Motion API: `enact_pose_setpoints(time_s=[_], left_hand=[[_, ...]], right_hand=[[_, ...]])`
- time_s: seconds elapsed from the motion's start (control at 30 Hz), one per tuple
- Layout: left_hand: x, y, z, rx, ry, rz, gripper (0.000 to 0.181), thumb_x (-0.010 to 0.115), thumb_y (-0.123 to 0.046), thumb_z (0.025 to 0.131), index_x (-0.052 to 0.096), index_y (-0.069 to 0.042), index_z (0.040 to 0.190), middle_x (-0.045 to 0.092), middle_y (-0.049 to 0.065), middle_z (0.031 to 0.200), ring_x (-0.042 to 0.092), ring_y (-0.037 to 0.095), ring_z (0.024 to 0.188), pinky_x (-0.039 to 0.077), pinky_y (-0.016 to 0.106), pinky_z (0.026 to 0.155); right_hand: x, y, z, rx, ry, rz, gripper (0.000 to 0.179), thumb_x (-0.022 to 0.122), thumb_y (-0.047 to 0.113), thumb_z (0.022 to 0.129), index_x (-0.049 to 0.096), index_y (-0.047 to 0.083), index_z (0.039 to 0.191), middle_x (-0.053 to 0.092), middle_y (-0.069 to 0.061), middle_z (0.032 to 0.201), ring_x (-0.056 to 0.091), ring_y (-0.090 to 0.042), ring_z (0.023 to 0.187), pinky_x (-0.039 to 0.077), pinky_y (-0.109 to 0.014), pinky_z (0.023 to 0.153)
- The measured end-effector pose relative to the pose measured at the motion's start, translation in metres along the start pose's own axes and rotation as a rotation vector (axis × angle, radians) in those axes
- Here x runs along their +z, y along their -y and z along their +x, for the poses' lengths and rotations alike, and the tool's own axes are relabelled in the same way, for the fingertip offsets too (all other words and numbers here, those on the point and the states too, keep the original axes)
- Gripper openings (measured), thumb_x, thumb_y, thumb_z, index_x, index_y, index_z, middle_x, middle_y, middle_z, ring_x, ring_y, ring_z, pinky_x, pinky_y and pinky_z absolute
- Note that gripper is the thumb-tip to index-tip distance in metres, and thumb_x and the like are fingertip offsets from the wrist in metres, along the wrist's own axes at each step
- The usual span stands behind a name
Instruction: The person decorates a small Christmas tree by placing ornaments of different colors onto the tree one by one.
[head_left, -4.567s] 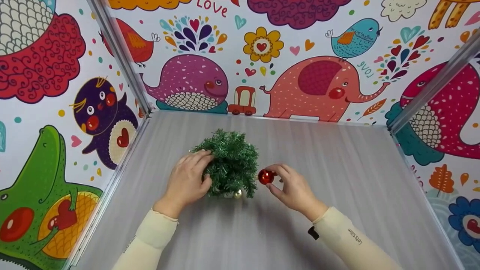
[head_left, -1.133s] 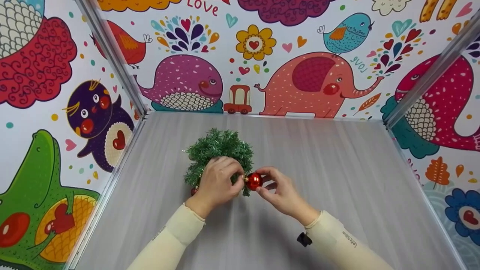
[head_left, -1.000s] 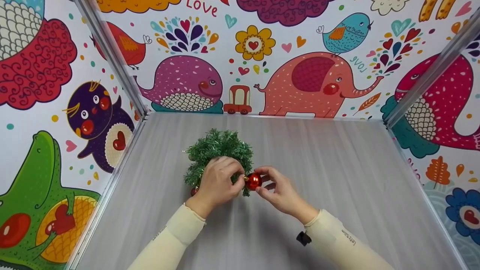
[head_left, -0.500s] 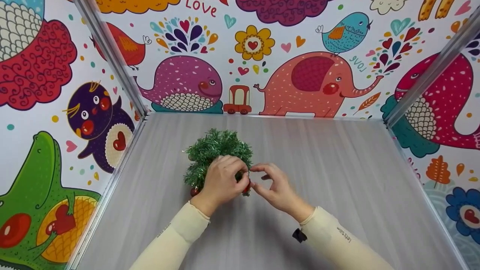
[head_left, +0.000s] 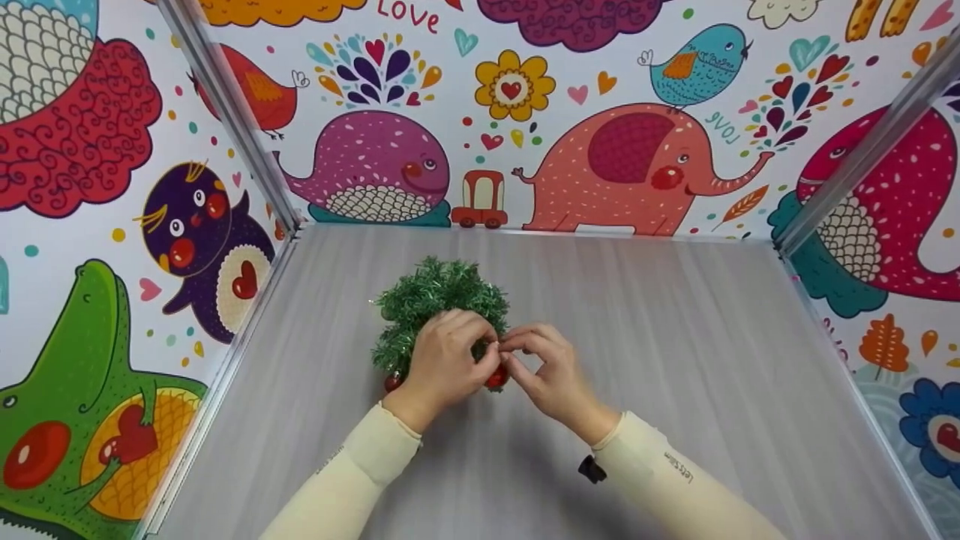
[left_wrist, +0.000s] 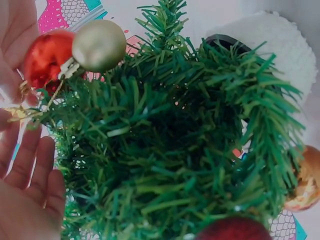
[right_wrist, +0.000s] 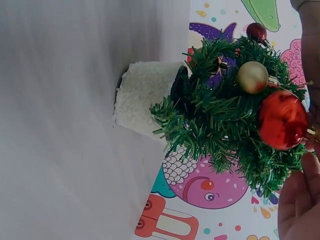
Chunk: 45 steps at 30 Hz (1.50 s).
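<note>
A small green tinsel Christmas tree (head_left: 439,292) with a white pot (right_wrist: 147,95) stands on the table. My left hand (head_left: 450,356) reaches over the tree's near side, thumb and index pinching at a branch tip by a gold hanging loop (left_wrist: 22,115). From the right, my right hand (head_left: 551,367) pinches at the same spot, fingertips meeting the left ones; which fingers grip loop and which branch I cannot tell. A shiny red bauble (right_wrist: 283,120) hangs just below the fingertips, its gold cap towards them. Beside it on the tree is a pale gold bauble (right_wrist: 253,77).
A dark red bauble (head_left: 393,381) hangs at the tree's lower left. Another gold bauble (left_wrist: 305,180) shows at the right edge of the left wrist view. The grey table (head_left: 660,337) is bounded by cartoon-printed panels (head_left: 600,60) with metal edge strips.
The red bauble, earlier held out in my right fingers, has passed to the branch and hangs lower by my left thumb. My right hand moved left, and its fingertips have closed together.
</note>
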<state>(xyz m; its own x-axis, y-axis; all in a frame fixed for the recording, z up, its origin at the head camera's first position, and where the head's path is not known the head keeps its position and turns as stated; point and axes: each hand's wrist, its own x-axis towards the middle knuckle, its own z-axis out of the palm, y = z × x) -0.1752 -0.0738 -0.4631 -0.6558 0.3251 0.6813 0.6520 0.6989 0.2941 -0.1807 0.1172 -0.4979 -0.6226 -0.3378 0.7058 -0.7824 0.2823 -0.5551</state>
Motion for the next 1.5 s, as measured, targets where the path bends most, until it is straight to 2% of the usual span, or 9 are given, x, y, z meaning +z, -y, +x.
enact_pose_setpoints(time_s=[0.2, 0.37, 0.53, 0.77, 0.97, 1.23, 1.5], left_hand=[[-0.001, -0.001, -0.002, -0.032, 0.008, 0.009, 0.004, 0.071, -0.016, 0.082, 0.068, -0.017, 0.08, 0.066, -0.005, 0.085, 0.061, 0.016, 0.078, 0.054, 0.034, 0.071], [0.001, -0.003, 0.0, -0.071, -0.019, 0.052, 0.005, 0.071, -0.017, 0.082, 0.068, -0.016, 0.078, 0.065, -0.004, 0.082, 0.062, 0.016, 0.075, 0.054, 0.035, 0.069], [0.004, -0.007, 0.002, -0.098, -0.056, 0.099, 0.007, 0.072, -0.018, 0.081, 0.068, -0.016, 0.076, 0.064, -0.004, 0.078, 0.062, 0.016, 0.071, 0.054, 0.035, 0.064], [0.007, -0.007, 0.005, -0.122, -0.085, 0.116, 0.006, 0.072, -0.016, 0.08, 0.067, -0.015, 0.077, 0.068, -0.003, 0.081, 0.065, 0.016, 0.069, 0.054, 0.035, 0.06], [0.008, -0.008, 0.005, -0.11, -0.068, 0.116, 0.005, 0.072, -0.016, 0.081, 0.068, -0.016, 0.078, 0.073, 0.0, 0.101, 0.069, 0.018, 0.082, 0.057, 0.036, 0.068], [0.011, -0.008, 0.004, -0.094, -0.064, 0.123, 0.005, 0.071, -0.014, 0.081, 0.069, -0.015, 0.076, 0.07, 0.002, 0.119, 0.069, 0.02, 0.086, 0.057, 0.037, 0.068], [0.011, -0.01, 0.007, -0.094, -0.04, 0.138, 0.005, 0.071, -0.017, 0.083, 0.07, -0.015, 0.078, 0.068, 0.003, 0.124, 0.07, 0.02, 0.083, 0.057, 0.038, 0.069]], right_hand=[[-0.008, 0.017, 0.013, 0.079, -0.033, 0.08, 0.014, 0.068, -0.013, 0.085, 0.07, 0.0, 0.092, 0.068, -0.016, 0.096, 0.063, -0.029, 0.09, 0.055, -0.043, 0.069], [-0.014, 0.028, 0.024, 0.156, -0.029, 0.08, 0.009, 0.066, -0.013, 0.086, 0.07, -0.004, 0.088, 0.068, -0.018, 0.093, 0.065, -0.03, 0.087, 0.056, -0.037, 0.069], [-0.014, 0.025, 0.028, 0.203, -0.033, 0.077, 0.009, 0.066, -0.011, 0.088, 0.07, -0.003, 0.087, 0.068, -0.015, 0.091, 0.065, -0.027, 0.086, 0.056, -0.038, 0.069], [-0.015, 0.02, 0.035, 0.207, -0.019, 0.087, 0.009, 0.065, -0.009, 0.089, 0.07, -0.003, 0.086, 0.068, -0.015, 0.09, 0.065, -0.027, 0.085, 0.056, -0.039, 0.07], [-0.017, 0.016, 0.038, 0.231, 0.015, 0.09, 0.009, 0.064, -0.008, 0.091, 0.07, -0.003, 0.087, 0.067, -0.015, 0.091, 0.065, -0.026, 0.086, 0.057, -0.037, 0.072], [-0.017, 0.012, 0.039, 0.238, 0.022, 0.097, 0.009, 0.064, -0.008, 0.091, 0.07, -0.003, 0.087, 0.067, -0.014, 0.092, 0.065, -0.025, 0.087, 0.056, -0.042, 0.072], [-0.018, 0.01, 0.041, 0.222, 0.022, 0.098, 0.009, 0.063, -0.009, 0.091, 0.07, -0.003, 0.087, 0.067, -0.015, 0.092, 0.065, -0.027, 0.086, 0.057, -0.045, 0.071]])
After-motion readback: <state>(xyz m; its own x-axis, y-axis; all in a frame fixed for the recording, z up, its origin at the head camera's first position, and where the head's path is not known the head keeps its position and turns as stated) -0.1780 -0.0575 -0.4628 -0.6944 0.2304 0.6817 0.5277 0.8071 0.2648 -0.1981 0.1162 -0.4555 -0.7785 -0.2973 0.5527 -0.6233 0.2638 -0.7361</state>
